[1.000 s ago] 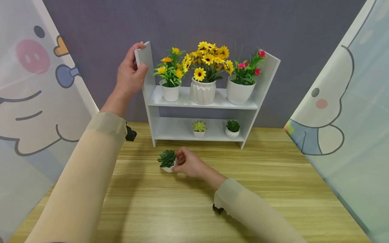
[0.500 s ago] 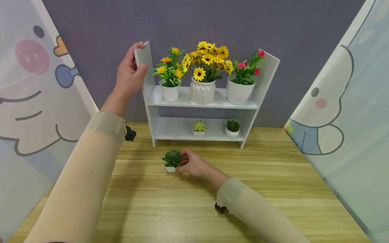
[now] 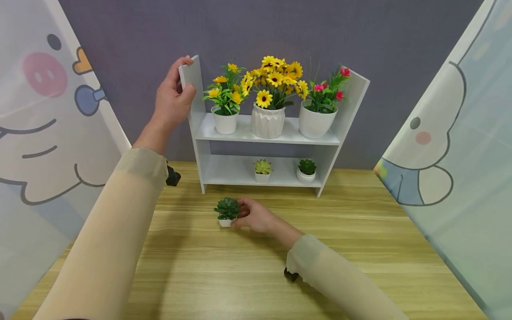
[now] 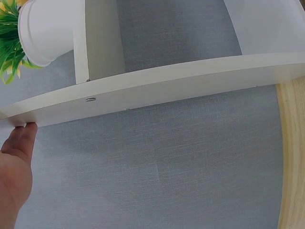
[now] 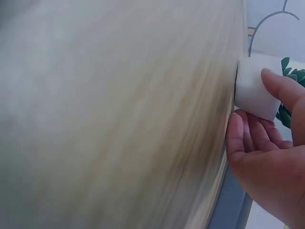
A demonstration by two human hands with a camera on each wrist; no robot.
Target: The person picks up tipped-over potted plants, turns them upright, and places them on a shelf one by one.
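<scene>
A white two-tier shelf stands at the back of the table. My left hand grips the top of its left side panel, thumb on the inner face and fingers over the edge. In the left wrist view, fingers lie against the panel's outer face. On the table before the shelf is a dark green potted succulent in a small white pot, upright. My right hand holds this pot from its right side. In the right wrist view, the thumb presses the white pot, with the other fingers curled close by it.
Three flower pots line the upper tier: small yellow blooms, yellow daisies in a ribbed pot, and red flowers. Below sit a light green succulent and a darker one. Cartoon-printed panels flank the wooden table.
The succulent's pot has gone from leaning left to upright and shifted slightly right along with my right hand. My left hand keeps its grip on the shelf panel.
</scene>
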